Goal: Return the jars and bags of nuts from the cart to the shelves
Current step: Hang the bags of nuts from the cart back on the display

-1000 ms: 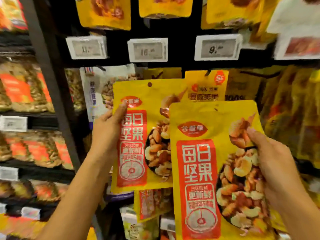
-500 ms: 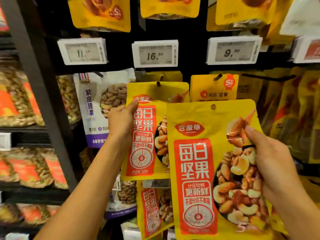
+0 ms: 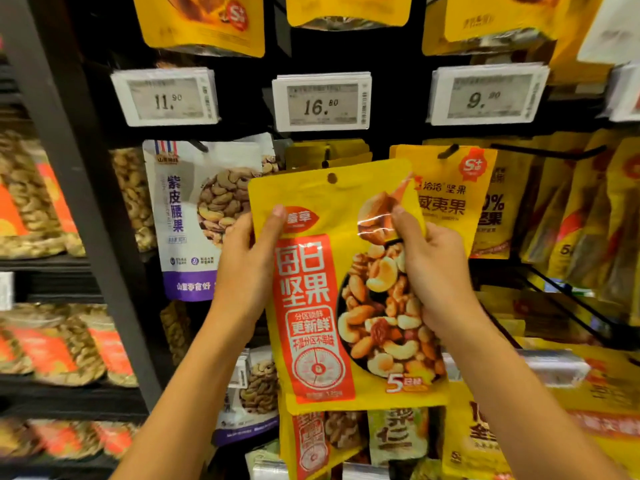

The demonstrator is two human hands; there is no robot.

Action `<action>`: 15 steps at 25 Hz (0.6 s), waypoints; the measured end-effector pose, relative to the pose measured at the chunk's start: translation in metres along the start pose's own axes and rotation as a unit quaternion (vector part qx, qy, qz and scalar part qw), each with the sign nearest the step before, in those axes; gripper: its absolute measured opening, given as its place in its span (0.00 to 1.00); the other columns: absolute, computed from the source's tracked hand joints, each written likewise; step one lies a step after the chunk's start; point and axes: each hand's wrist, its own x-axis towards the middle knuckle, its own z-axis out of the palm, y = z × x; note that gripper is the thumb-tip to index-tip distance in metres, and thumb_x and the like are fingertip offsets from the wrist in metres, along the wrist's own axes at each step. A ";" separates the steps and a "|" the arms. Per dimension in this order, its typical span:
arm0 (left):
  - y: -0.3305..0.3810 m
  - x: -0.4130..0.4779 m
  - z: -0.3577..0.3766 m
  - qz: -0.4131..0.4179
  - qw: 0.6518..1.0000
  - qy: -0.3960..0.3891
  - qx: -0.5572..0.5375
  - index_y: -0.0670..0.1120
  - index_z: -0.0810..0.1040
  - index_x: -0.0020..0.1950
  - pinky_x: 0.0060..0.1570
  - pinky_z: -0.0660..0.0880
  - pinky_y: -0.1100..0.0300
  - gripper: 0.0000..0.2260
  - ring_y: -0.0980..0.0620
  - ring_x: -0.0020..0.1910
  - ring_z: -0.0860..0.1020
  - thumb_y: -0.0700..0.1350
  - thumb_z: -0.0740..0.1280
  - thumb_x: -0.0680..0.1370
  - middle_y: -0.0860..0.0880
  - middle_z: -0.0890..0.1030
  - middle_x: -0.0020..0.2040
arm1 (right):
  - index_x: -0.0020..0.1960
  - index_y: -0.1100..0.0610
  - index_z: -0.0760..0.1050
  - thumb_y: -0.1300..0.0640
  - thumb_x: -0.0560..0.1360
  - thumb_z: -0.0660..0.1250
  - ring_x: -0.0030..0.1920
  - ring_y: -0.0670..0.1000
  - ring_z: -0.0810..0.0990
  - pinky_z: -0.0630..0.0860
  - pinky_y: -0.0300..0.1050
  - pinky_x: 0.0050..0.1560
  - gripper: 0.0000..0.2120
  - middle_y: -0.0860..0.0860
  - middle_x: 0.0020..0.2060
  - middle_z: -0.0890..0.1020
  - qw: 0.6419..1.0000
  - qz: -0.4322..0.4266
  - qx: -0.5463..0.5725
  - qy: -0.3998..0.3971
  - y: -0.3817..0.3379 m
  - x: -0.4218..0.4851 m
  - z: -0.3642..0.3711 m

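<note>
There are two hands [image 3: 242,268] [image 3: 434,271], one held yellow nut bag [image 3: 311,323] and three readable price tags [image 3: 165,98] [image 3: 321,102] [image 3: 488,95]

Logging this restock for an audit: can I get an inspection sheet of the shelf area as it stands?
Surface: black peg rack, bags hanging from its hooks.
Job's things: yellow mixed-nut bag held up before the rack, no hook through its hang hole.
Clutter: nothing seen.
Grippers: left hand grips the bag's left edge; right hand grips its right edge.
Cables: nothing seen.
Surroundings: price tags reading 11.90, 16.80, 9.90; white-and-purple cashew bag; shelved nut bags at left.
</note>
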 end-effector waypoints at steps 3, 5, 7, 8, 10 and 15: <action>0.002 0.011 0.003 -0.017 0.996 0.085 0.030 0.50 0.75 0.44 0.41 0.78 0.56 0.10 0.53 0.38 0.82 0.55 0.62 0.78 0.50 0.82 0.40 | 0.25 0.53 0.59 0.49 0.77 0.63 0.23 0.46 0.62 0.57 0.42 0.26 0.25 0.48 0.20 0.63 1.000 0.010 -0.021 0.008 0.001 0.015 0.021; 0.005 0.022 0.005 -0.016 0.994 0.101 0.042 0.50 0.74 0.42 0.44 0.79 0.51 0.10 0.51 0.38 0.82 0.54 0.62 0.79 0.49 0.82 0.39 | 0.26 0.54 0.60 0.49 0.77 0.63 0.25 0.48 0.64 0.58 0.42 0.27 0.24 0.50 0.21 0.64 0.999 0.023 -0.017 0.015 0.006 0.024 0.027; 0.009 0.026 0.007 0.022 0.988 0.122 0.093 0.51 0.73 0.39 0.42 0.77 0.52 0.12 0.53 0.38 0.81 0.55 0.62 0.78 0.52 0.81 0.38 | 0.31 0.63 0.67 0.47 0.77 0.62 0.29 0.52 0.67 0.62 0.44 0.32 0.24 0.57 0.26 0.67 0.999 0.037 0.004 0.017 0.010 0.028 0.027; 0.010 0.028 0.007 0.044 0.983 0.130 0.119 0.52 0.73 0.38 0.41 0.76 0.53 0.12 0.54 0.38 0.81 0.57 0.61 0.78 0.53 0.81 0.37 | 0.34 0.67 0.69 0.46 0.77 0.62 0.31 0.53 0.68 0.63 0.46 0.34 0.24 0.58 0.29 0.69 0.999 0.042 0.013 0.013 0.013 0.029 0.025; 0.011 0.031 0.010 0.051 0.983 0.124 0.129 0.53 0.73 0.37 0.40 0.77 0.54 0.13 0.55 0.37 0.82 0.57 0.62 0.78 0.53 0.81 0.36 | 0.35 0.63 0.70 0.45 0.77 0.61 0.30 0.54 0.67 0.63 0.47 0.33 0.22 0.58 0.29 0.68 0.999 0.047 0.019 0.009 0.016 0.032 0.022; 0.000 0.038 0.018 -0.011 0.988 0.096 0.118 0.52 0.74 0.39 0.44 0.79 0.50 0.11 0.52 0.36 0.82 0.56 0.63 0.78 0.50 0.82 0.38 | 0.37 0.57 0.70 0.47 0.77 0.61 0.34 0.54 0.67 0.62 0.49 0.36 0.16 0.58 0.32 0.67 0.996 0.088 0.009 0.004 0.023 0.040 0.022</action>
